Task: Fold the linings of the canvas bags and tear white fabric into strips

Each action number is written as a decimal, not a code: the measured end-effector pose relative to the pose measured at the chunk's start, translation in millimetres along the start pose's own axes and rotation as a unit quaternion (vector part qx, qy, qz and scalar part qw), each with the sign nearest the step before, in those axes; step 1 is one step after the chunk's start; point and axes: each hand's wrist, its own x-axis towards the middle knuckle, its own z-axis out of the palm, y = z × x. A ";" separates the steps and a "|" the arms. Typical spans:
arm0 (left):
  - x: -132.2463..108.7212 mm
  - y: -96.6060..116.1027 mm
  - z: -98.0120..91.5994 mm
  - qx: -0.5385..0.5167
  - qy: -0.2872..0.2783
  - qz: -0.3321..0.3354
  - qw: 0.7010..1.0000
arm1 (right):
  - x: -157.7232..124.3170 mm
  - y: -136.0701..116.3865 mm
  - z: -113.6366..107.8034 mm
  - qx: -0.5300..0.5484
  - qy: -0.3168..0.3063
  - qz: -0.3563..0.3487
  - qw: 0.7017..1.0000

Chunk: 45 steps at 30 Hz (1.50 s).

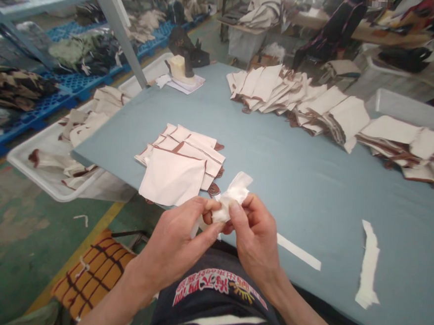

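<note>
My left hand (176, 241) and my right hand (254, 234) meet at the near edge of the blue-grey table (276, 161). Both pinch a small crumpled white fabric strip (233, 196) between thumbs and fingers. Just beyond my hands lies a small fanned stack of cream fabric pieces with brown trim (182, 160). A flat white strip (298, 252) runs out from under my right hand along the table. Another ragged white strip (369, 264) lies to the right.
A long row of stacked cream pieces (317, 105) crosses the far table. A white tray with more pieces (59, 151) sits left of the table. A roll of tape and dark objects (182, 66) stand at the far corner. A striped cushion (90, 272) lies below left.
</note>
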 end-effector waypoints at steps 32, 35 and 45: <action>-18.5 3.3 6.0 -0.278 0.013 -0.035 0.960 | 25.3 16.9 -10.0 0.113 0.048 0.135 0.983; -25.8 5.3 0.9 -0.303 0.017 -0.012 0.953 | 31.5 20.7 -11.8 0.128 0.040 0.146 0.980; -31.9 -2.2 -6.3 -0.319 0.032 -0.069 0.945 | 12.4 24.3 -8.8 0.187 -0.064 0.180 0.964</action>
